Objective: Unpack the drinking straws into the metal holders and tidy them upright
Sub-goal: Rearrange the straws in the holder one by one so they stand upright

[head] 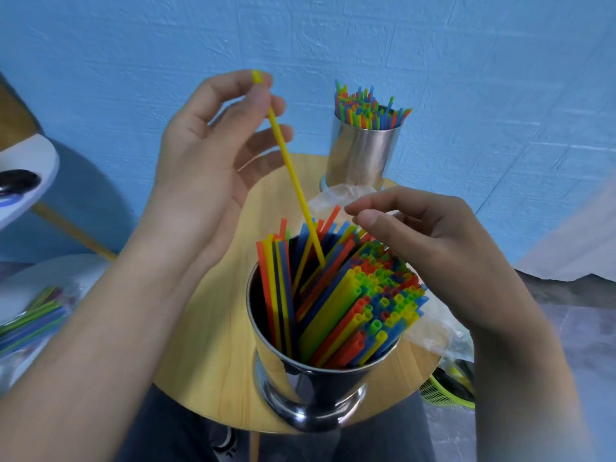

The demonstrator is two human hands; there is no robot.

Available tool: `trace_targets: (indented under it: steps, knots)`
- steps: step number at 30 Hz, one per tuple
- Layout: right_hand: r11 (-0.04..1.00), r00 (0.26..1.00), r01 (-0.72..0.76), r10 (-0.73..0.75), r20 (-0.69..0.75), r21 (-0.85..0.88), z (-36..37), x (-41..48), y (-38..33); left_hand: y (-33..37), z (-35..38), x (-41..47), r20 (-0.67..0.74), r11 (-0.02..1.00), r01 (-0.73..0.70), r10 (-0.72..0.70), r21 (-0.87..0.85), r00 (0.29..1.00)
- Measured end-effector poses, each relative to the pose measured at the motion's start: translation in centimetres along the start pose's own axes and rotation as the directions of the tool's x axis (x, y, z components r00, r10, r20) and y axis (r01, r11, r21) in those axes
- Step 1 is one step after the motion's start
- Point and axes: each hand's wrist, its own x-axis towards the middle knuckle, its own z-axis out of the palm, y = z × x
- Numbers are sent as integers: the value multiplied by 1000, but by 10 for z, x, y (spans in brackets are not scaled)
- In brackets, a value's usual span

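Left hand (pixel 206 155) pinches a yellow straw (pixel 293 175) — tip inside the near holder (pixel 300 378); right hand (pixel 433 248) hovers above, fingers loose.

A single wide-angle view from a head-worn camera looks forward and steeply down on a round wooden worktop (pixel 206 328). It sits close enough that the near metal holder (pixel 310 391) fills the lower centre. Forearms enter from both bottom corners. The left hand (pixel 213 155), pinching a yellow straw (pixel 296 181), and the right hand (pixel 433 248) meet mid-frame. A far holder (pixel 363 155) and a blue wall (pixel 466 61) close the view.
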Motion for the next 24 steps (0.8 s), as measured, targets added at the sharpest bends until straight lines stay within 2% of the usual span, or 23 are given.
trace_targets:
  steps: [5, 7, 9, 12, 14, 17, 19, 21, 24]
  knots:
    - [997, 998, 61, -61, 3, 53, 2, -2, -1, -2, -8, 3, -137, 968, 27, -63, -248, 989]
    - [987, 993, 109, -104, -55, 118, 3, -2, -3, -6, -10, 2, -145, 955, 61, -107, -290, 984]
    - [969, 976, 172, -144, -165, 175, 3, 0, -3, -11, -12, -1, -123, 961, 126, -160, -248, 979]
    - [915, 933, 269, -170, -318, 301, 1, 2, 1, -20, -16, -6, -66, 966, 258, -259, -20, 964]
    - [895, 887, 315, -160, -432, 315, -1, 3, 3, -23, -18, -8, -17, 931, 311, -314, 191, 949]
    - [905, 839, 311, -117, -532, 291, -3, 4, 1, -18, -19, -11, 130, 850, 268, -360, 453, 924]
    - [933, 839, 273, -111, -533, 235, -4, 5, 3, -15, -17, -14, 262, 785, 184, -403, 592, 877]
    - [973, 857, 219, -154, -493, 78, -3, 6, 6, -17, -14, -17, 327, 711, 113, -451, 695, 830]
    - [974, 927, 157, -202, -315, -164, 2, 6, 11, -25, -11, -18, 341, 603, -27, -413, 798, 845]
